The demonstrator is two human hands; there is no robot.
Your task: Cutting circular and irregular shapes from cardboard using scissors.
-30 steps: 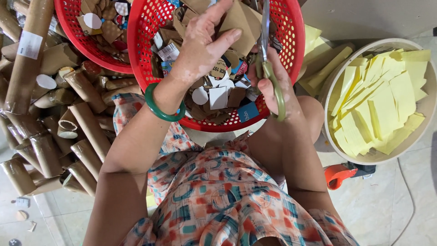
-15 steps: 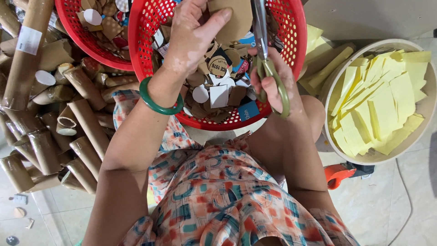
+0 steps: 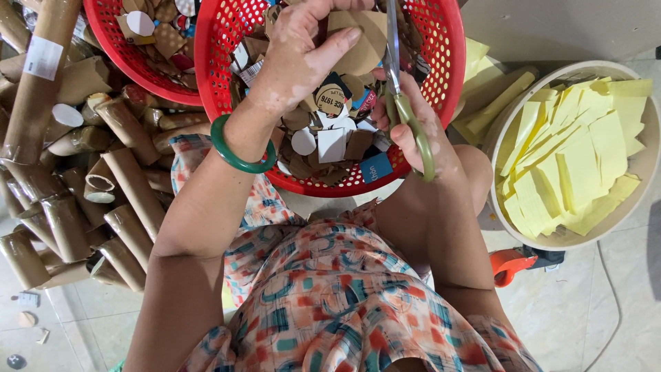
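I see my left hand (image 3: pixel 303 52) pinching a brown cardboard piece (image 3: pixel 361 41) above the red basket (image 3: pixel 447 62) of cut scraps, while my right hand (image 3: pixel 416 127) grips green-handled scissors (image 3: pixel 406 110), blades against that piece, cardboard tubes (image 3: pixel 82 186) heaped to the left.

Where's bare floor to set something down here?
Bare tile right of the knee, below the cream bowl, beside the orange tool. Small strip bottom left under the tubes. Both red baskets and the bowl are full.
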